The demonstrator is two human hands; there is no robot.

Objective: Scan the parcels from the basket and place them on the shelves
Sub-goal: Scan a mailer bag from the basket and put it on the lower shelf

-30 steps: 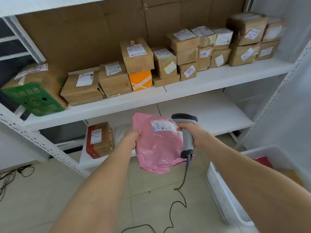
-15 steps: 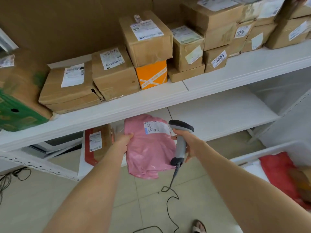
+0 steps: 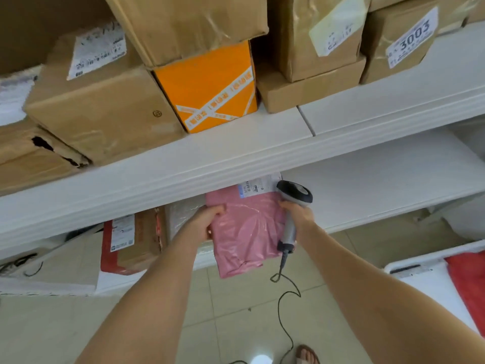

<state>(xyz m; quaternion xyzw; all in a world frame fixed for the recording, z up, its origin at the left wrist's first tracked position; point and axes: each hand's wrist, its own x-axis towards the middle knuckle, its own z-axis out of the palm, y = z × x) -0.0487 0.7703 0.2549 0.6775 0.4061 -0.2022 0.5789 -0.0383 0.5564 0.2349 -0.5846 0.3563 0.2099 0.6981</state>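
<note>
Now the left hand (image 3: 207, 223), fingers (image 3: 217, 208) gripping the pink parcel (image 3: 246, 232), had pushed it toward the lower shelf (image 3: 380, 185); the right hand (image 3: 299, 214) still clasped the scanner (image 3: 294, 194), so placing seemed next.

White shelving (image 3: 236, 153), beige tile flr (image 3: 231, 329)

Both bare forearms reach forward and draw together at the pink parcel (image 3: 246, 232). The left hand (image 3: 207, 222) grips the parcel's left edge, fingers curled over it. The right hand (image 3: 299, 214) sits at the parcel's right edge, wrapped round the handle of a scanner (image 3: 294, 195), wrist straight. Well below the parcel, a sandalled foot (image 3: 307, 355) shows.
</note>
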